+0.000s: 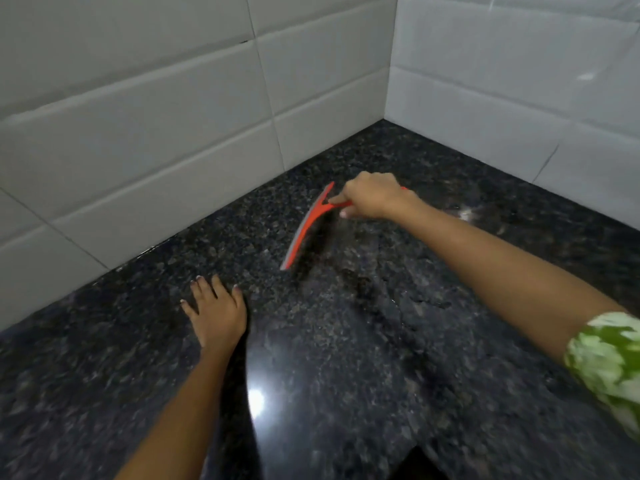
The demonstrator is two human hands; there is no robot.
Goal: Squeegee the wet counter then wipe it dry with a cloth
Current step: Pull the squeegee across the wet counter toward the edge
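A red squeegee [309, 226] with a grey rubber blade rests its blade on the dark speckled granite counter [381, 341], near the back corner. My right hand [372, 197] is closed around its red handle, which is mostly hidden by the fingers. My left hand [216, 311] lies flat on the counter with fingers spread, to the lower left of the blade and apart from it. Wet streaks and a glare patch show on the stone between my arms. No cloth is in view.
White tiled walls [173, 133] meet at a corner [389, 98] behind the counter, close to the squeegee. A green and white patterned sleeve [609, 362] covers my right upper arm at the right edge.
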